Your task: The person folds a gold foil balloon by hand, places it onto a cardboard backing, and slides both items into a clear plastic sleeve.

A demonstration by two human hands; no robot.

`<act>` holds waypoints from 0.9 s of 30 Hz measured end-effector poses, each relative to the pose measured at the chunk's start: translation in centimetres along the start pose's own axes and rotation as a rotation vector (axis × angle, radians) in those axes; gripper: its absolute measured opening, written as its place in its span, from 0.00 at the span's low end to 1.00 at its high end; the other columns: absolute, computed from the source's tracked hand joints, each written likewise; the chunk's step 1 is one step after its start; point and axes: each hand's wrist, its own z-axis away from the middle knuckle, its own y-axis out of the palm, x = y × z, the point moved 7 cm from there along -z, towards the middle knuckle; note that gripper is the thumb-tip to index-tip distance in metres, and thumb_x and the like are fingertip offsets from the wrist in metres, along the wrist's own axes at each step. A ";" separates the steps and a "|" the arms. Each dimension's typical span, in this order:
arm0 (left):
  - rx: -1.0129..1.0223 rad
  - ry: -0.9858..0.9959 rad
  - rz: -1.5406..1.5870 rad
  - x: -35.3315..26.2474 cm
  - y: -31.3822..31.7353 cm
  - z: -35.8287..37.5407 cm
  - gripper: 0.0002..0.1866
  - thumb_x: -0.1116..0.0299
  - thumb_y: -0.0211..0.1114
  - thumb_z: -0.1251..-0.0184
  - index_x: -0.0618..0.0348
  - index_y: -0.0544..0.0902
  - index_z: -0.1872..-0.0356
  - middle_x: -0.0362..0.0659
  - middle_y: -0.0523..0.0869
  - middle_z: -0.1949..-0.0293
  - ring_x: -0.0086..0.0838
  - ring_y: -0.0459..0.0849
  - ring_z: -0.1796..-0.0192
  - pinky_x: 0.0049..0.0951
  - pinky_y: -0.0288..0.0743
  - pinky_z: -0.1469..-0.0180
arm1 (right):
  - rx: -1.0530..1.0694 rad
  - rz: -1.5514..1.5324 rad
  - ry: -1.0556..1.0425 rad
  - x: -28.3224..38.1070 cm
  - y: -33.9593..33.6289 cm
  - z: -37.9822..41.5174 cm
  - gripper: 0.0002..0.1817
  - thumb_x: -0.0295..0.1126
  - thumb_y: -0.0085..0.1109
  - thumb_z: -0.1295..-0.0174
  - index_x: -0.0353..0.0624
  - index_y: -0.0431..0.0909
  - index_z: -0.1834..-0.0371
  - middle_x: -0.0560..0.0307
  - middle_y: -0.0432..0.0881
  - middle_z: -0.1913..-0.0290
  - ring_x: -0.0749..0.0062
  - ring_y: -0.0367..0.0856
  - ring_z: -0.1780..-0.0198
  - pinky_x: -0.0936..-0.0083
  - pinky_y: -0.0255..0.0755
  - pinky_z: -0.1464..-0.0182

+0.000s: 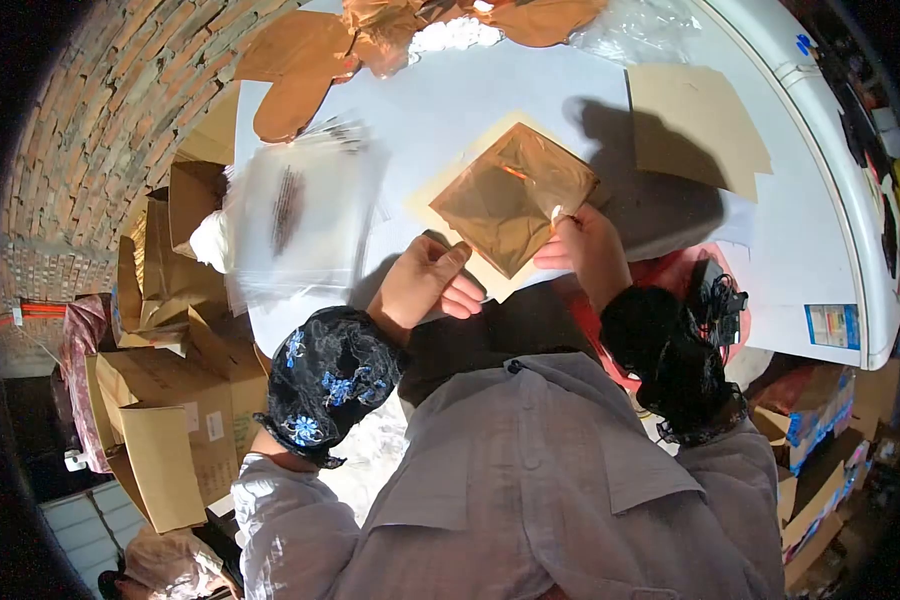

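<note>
A brown square piece in clear plastic (505,205) lies tilted over a cream sheet (500,285) at the table's near edge. My right hand (582,250) pinches its right corner, thumb on top. My left hand (428,282) is beside its lower left edge, with the thumb near the forefinger and the other fingers loosely curled; whether it grips the edge is unclear. To the left lies a stack of clear plastic bags (305,215).
Brown cut pieces (305,60) and crumpled clear plastic (645,30) lie at the table's far side. Cream sheets (690,125) are at right. A black cable bundle (715,300) sits on red plastic. Cardboard boxes (170,420) stand left; a person (175,562) is lower left.
</note>
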 end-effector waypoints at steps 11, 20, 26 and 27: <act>-0.136 0.613 -0.417 -7.9 -4.2 -6.0 0.13 0.66 0.53 0.21 0.66 0.78 0.48 0.46 0.87 0.56 0.33 0.85 0.50 0.32 0.77 0.46 | 0.015 0.033 0.003 0.5 0.2 0.7 0.16 0.33 0.45 0.22 0.38 0.73 0.38 0.53 0.82 0.55 0.70 0.87 0.63 0.74 0.86 0.60; 0.317 0.026 -0.028 -9.4 -0.9 -8.6 0.17 0.54 0.61 0.21 0.58 0.84 0.50 0.31 0.81 0.71 0.14 0.75 0.72 0.16 0.71 0.68 | 0.074 -0.039 -0.041 -0.1 -0.3 0.7 0.16 0.32 0.46 0.22 0.41 0.74 0.37 0.61 0.81 0.53 0.78 0.85 0.61 0.78 0.84 0.60; 0.355 0.082 -0.115 -8.2 -1.2 -11.4 0.17 0.56 0.66 0.24 0.62 0.86 0.51 0.34 0.84 0.71 0.16 0.77 0.73 0.19 0.73 0.68 | 0.053 -0.070 -0.095 -0.1 -0.3 0.6 0.14 0.32 0.48 0.22 0.39 0.76 0.40 0.63 0.80 0.56 0.77 0.86 0.59 0.78 0.84 0.59; 0.347 0.121 -0.138 -8.1 -1.0 -11.7 0.17 0.57 0.66 0.25 0.63 0.86 0.52 0.35 0.86 0.70 0.16 0.78 0.72 0.19 0.74 0.67 | 0.052 -0.083 -0.104 0.1 -0.2 0.7 0.14 0.32 0.49 0.23 0.39 0.76 0.41 0.64 0.79 0.57 0.77 0.86 0.59 0.78 0.84 0.59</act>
